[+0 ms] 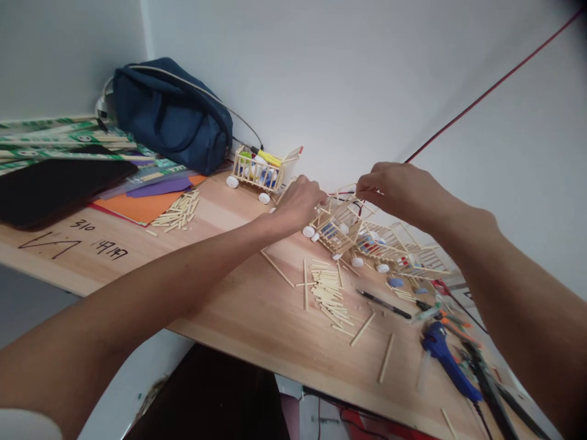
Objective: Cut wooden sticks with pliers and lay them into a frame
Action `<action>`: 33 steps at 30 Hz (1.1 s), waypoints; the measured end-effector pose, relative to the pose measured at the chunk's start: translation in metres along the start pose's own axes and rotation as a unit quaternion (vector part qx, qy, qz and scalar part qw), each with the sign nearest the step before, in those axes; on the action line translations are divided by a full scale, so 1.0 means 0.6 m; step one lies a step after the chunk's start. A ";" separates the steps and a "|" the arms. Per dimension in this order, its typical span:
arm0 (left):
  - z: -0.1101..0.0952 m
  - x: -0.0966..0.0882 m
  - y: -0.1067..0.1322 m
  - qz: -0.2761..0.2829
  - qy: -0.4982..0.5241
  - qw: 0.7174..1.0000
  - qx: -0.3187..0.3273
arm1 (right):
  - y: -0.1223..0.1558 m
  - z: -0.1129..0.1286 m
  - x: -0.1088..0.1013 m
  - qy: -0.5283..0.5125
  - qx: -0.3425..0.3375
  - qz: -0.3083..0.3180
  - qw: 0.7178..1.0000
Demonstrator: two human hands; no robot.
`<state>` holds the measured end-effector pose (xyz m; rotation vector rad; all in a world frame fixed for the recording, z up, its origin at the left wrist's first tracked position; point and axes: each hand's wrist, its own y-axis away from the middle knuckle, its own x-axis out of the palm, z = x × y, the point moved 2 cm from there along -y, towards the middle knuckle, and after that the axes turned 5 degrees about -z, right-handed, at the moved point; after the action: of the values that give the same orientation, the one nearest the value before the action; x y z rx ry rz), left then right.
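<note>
Nearest the viewer, a dark-clothed lap [206, 391] lies below the edge of a pale wood-grained table [229, 299]. On this surface, nearer than the right fingers and to their right, rests a blue glue gun [452, 360]; a black pen [385, 304] lies closer to them, beside a heap of short sticks [330, 293] on the near side of both hands' fingers. Well to the left of the left fingers, black handwriting [82, 225] on the tabletop includes "310", with further digits, apparently 147147, beside it. Farther back, the left hand [302, 198] reaches in palm down, its fingers curled and their tips at the upper frame of a stick-built cart [334, 226]; whether they grip it cannot be told. The right hand [389, 186] is bent at the wrist over the cart's opposite side, thumb and fingers drawn toward each other at the top sticks; what lies between them is hidden. The cart stands on white wheels beneath and between the two sets of fingertips. Beyond the left fingers, to their left, are a loaded cart [257, 168] and a blue bag [174, 116]. A plain pale wall [321, 79] closes the background, crossed by a red-and-black cable [495, 85].
</note>
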<state>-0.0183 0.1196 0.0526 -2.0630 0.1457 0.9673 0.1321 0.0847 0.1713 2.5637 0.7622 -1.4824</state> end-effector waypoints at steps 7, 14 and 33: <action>0.001 0.025 -0.026 0.060 -0.001 0.998 0.032 | 0.000 0.003 0.003 0.015 0.013 0.032 0.999; 0.003 0.040 -0.030 0.065 0.018 0.997 0.028 | -0.007 -0.003 0.012 0.012 0.001 0.016 1.000; -0.010 0.053 -0.027 -0.005 0.084 0.996 -0.020 | -0.010 0.004 0.001 0.010 0.032 0.039 0.999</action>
<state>0.0142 0.1330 0.0435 -2.1788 0.2061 0.7963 0.1276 0.0893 0.1702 2.6251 0.6179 -1.4838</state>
